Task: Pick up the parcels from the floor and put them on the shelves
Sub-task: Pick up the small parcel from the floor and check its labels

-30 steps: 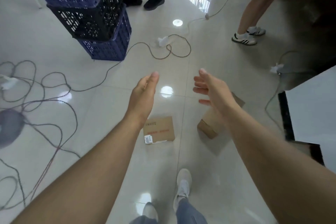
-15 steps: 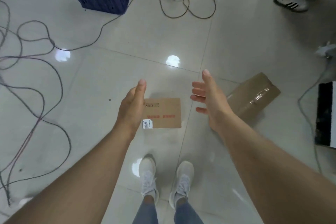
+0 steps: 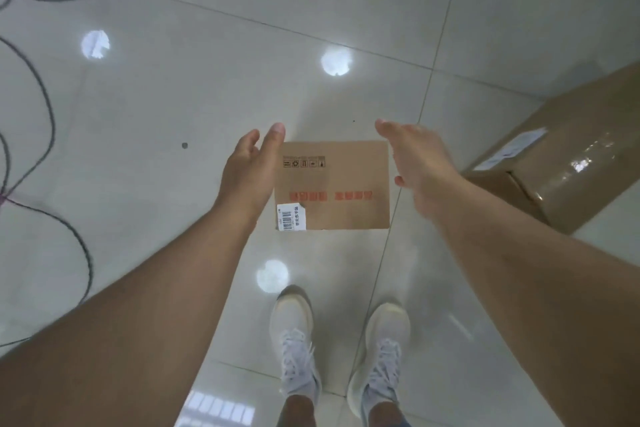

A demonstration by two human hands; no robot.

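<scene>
Shoes (image 3: 294,350) at the bottom. Next, the flat box (image 3: 337,184) lies on the floor (image 3: 173,107), w/ the left hand (image 3: 251,173) & right hand (image 3: 420,166) spread wide at its 2 sides, holding nothing. Prob. light, stiff, thin: grab both side edges. Big box (image 3: 568,156) lies farther right.

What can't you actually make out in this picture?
- Head view: big taped box, cut off by the right edge.
- Flat parcel: printed markings and barcode text too small; left hand and right hand cover its sides.
- Shelves: out of frame.
</scene>
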